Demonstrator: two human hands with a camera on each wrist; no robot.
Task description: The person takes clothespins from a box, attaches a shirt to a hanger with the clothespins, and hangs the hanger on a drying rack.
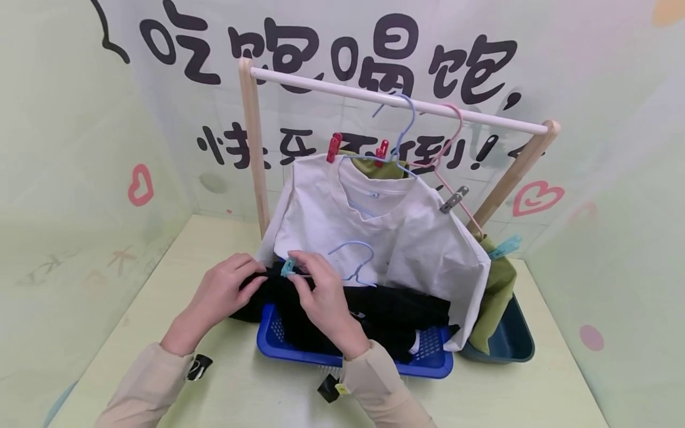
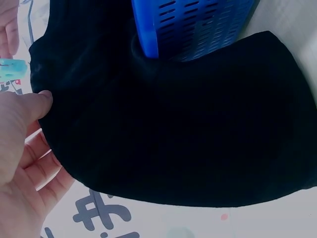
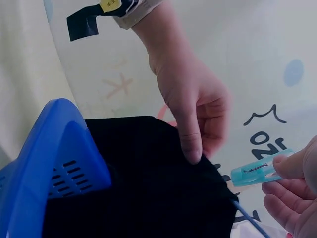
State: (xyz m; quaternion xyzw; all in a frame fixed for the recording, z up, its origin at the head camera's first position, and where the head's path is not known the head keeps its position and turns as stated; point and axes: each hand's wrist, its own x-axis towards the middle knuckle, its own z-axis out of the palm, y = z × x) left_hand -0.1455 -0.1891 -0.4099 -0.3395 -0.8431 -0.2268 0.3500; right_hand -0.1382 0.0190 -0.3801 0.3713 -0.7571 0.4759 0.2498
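My left hand [image 1: 227, 288] pinches the edge of a black garment [image 1: 398, 306] between thumb and fingers near its upper left end. In my right hand [image 1: 323, 294] is a teal clothespin [image 3: 255, 171], pinched between thumb and fingers. Its tip points at the garment's edge, right beside the left fingers. A light blue hanger [image 1: 350, 242] has its hook showing above the garment; most of its bar is hidden under the black cloth. The garment drapes over a blue basket [image 1: 302, 358], and one part hangs past the basket's left side.
Behind, a white shirt [image 1: 316, 202] hangs on a blue hanger from a wooden rack [image 1: 342, 89], with red clothespins [image 1: 334, 147] and a grey clothespin [image 1: 453, 200] on it. A green garment [image 1: 497, 291] hangs on a pink hanger over a dark basin [image 1: 521, 333].
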